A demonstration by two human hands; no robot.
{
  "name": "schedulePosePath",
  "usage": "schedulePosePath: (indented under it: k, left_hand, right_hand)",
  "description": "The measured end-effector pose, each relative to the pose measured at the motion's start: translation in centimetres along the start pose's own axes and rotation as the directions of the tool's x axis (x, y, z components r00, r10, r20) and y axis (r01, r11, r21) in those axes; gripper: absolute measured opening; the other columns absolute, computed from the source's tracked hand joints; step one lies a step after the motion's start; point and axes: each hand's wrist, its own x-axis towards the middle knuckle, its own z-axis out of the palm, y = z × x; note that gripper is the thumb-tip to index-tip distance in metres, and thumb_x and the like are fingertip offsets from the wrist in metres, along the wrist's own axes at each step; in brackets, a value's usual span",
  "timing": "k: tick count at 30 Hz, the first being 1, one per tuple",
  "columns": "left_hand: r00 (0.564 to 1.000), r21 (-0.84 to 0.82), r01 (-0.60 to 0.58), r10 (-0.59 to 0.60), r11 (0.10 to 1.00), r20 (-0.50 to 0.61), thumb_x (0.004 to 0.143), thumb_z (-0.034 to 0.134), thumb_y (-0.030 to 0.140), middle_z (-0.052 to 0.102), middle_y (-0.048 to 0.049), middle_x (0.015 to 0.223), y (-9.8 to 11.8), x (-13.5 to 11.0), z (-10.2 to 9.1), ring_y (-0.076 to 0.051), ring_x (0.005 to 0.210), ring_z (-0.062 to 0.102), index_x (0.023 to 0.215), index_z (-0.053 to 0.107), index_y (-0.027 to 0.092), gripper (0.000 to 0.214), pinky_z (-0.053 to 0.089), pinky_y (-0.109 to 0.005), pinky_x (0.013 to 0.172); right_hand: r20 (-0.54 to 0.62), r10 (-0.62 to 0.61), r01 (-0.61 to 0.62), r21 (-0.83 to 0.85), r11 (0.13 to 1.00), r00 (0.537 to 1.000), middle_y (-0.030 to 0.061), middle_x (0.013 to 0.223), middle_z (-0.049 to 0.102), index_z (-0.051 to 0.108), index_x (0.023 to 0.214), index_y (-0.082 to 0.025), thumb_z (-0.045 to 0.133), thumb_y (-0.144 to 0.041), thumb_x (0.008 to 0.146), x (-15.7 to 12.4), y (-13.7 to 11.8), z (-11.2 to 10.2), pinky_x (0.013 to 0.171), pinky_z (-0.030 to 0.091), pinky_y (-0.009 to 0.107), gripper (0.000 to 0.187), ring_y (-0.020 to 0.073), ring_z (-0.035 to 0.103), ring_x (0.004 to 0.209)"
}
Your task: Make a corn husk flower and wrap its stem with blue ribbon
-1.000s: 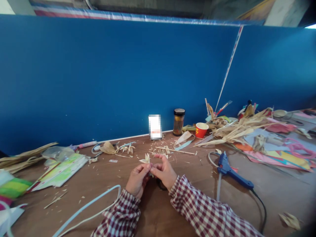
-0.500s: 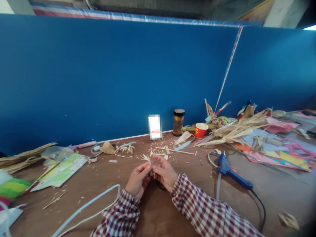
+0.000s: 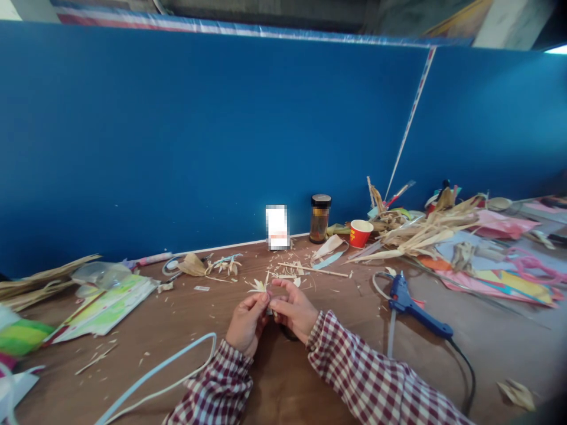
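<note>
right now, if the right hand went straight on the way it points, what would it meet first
The right hand would most likely meet the left hand first, at its fingertips, with the pale flower-shaped piece showing just above them; whether the hands touch is unclear from this view.

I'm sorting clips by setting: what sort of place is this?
Probably a craft workspace: a blue, pistol-shaped glue gun, a heap of straw-coloured dry husks and flat, brightly coloured paper-like sheets share a brown tabletop.

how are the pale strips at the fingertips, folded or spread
Spread: the pale strips fan outward, tips apart, above the left hand.
</note>
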Motion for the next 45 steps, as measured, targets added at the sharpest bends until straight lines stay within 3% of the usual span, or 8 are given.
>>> schedulePosePath:
  k: [6,11,19,27,32,36,41,45]
  left_hand:
    - [0.997,0.035,-0.054,0.056,0.998,-0.054,0.053,0.077,0.029,0.059,0.0021,0.053,-0.51,0.02,0.10,-0.004,0.044,0.047,0.064,0.065,0.011,0.024,0.037,-0.015,0.042]
    - [0.995,0.052,-0.019,0.024,0.998,-0.099,0.050,0.078,0.028,0.059,0.0018,0.053,-0.22,-0.13,0.25,-0.006,0.046,0.050,0.064,0.065,0.012,0.025,0.039,-0.016,0.044]
    - [0.998,-0.014,0.007,-0.008,1.000,-0.067,0.048,0.079,0.024,0.056,0.0036,0.048,0.23,-0.19,0.04,-0.004,0.042,0.046,0.056,0.061,0.012,0.023,0.034,-0.014,0.040]
    - [0.998,-0.053,0.030,-0.033,0.998,-0.048,0.049,0.079,0.021,0.057,0.0033,0.049,0.25,-0.13,-0.12,-0.005,0.046,0.051,0.055,0.060,0.012,0.023,0.041,-0.016,0.048]
    - [0.998,-0.021,0.015,-0.017,1.000,-0.056,0.053,0.078,0.026,0.056,0.0029,0.049,-0.12,0.12,-0.15,-0.004,0.044,0.048,0.058,0.061,0.011,0.023,0.038,-0.014,0.044]
    - [0.996,-0.016,0.010,-0.011,1.000,-0.086,0.052,0.078,0.026,0.059,0.0021,0.052,-0.09,0.04,0.17,-0.004,0.044,0.048,0.066,0.065,0.010,0.025,0.035,-0.013,0.040]
    - [0.996,-0.047,0.075,-0.077,0.996,-0.053,0.052,0.079,0.022,0.065,-0.0015,0.059,0.36,-0.46,0.77,-0.008,0.052,0.057,0.087,0.068,0.012,0.038,0.044,-0.016,0.048]
    - [0.992,-0.059,0.097,-0.101,0.994,-0.071,0.051,0.079,0.020,0.064,-0.0007,0.058,0.28,-0.35,0.54,-0.006,0.048,0.055,0.084,0.068,0.012,0.036,0.042,-0.013,0.042]
  right_hand:
    - [0.001,-0.034,0.034,-0.070,0.997,0.999,-0.0085,0.058,0.052,0.044,0.102,-0.020,0.071,-0.023,0.059,0.10,0.12,0.02,0.044,0.036,0.018,0.050,0.0051,0.045,0.045]
    - [0.061,-0.158,0.168,-0.209,0.963,0.986,-0.0081,0.060,0.052,0.043,0.103,-0.020,0.069,-0.022,0.061,-0.03,-0.08,0.06,0.047,0.037,0.019,0.050,0.0061,0.046,0.048]
    - [0.141,-0.221,0.255,-0.316,0.914,0.965,-0.0065,0.065,0.054,0.041,0.108,-0.020,0.068,-0.020,0.064,0.00,-0.06,-0.50,0.054,0.038,0.022,0.052,0.0078,0.050,0.054]
    - [0.162,-0.232,0.276,-0.362,0.890,0.959,-0.0053,0.069,0.056,0.040,0.110,-0.021,0.067,-0.017,0.065,-0.19,0.17,-0.43,0.061,0.040,0.025,0.053,0.0098,0.053,0.061]
    - [0.124,-0.222,0.252,-0.356,0.900,0.967,-0.0057,0.066,0.055,0.039,0.110,-0.019,0.067,-0.018,0.065,-0.17,0.15,-0.38,0.057,0.038,0.023,0.053,0.0089,0.051,0.057]
    - [0.088,-0.218,0.234,-0.348,0.908,0.972,-0.0060,0.064,0.055,0.038,0.109,-0.019,0.067,-0.021,0.065,0.16,0.22,-0.62,0.053,0.037,0.022,0.052,0.0077,0.048,0.052]
    - [0.047,-0.224,0.228,-0.299,0.927,0.973,-0.0065,0.061,0.055,0.037,0.107,-0.019,0.068,-0.023,0.064,0.51,0.10,-0.67,0.052,0.037,0.022,0.053,0.0074,0.047,0.050]
    - [0.026,-0.232,0.228,-0.318,0.920,0.972,-0.0068,0.060,0.055,0.037,0.107,-0.019,0.067,-0.022,0.064,0.40,0.11,-0.52,0.052,0.037,0.022,0.052,0.0076,0.047,0.049]
